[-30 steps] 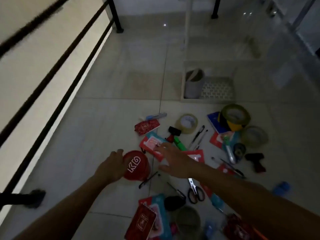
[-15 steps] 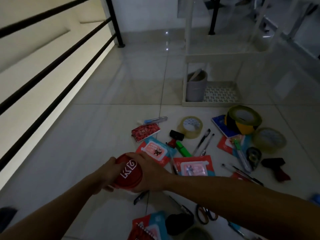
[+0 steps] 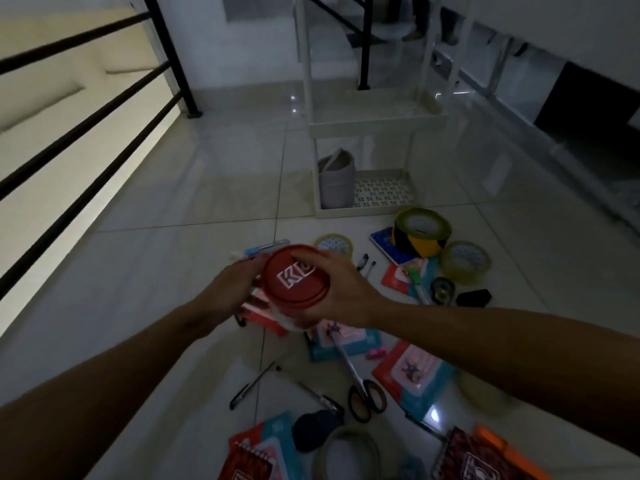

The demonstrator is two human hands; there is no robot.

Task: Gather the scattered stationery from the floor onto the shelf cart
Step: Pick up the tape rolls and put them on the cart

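Both hands hold a round tub with a red lid (image 3: 294, 278) above the floor. My left hand (image 3: 230, 296) grips its left side and my right hand (image 3: 337, 292) wraps its right side, fingers over the lid's edge. Ahead stands the white shelf cart (image 3: 377, 124), with a grey pouch (image 3: 336, 180) on its bottom tier. Scattered on the tiles are a black-and-yellow tape roll (image 3: 420, 232), clear tape rolls (image 3: 465, 261), scissors (image 3: 363, 393), pens (image 3: 252, 386) and red notebooks (image 3: 249, 462).
A black railing (image 3: 86, 119) runs along the left over a stairwell. A dark panel (image 3: 592, 102) and a glass wall lie to the right. Bare tiles (image 3: 166, 278) spread left of the pile. A person's feet (image 3: 414, 34) stand far behind the cart.
My right hand moved from the floor items to the red-lidded tub. Both hands then lifted it off the tiles and carried it forward toward the cart.
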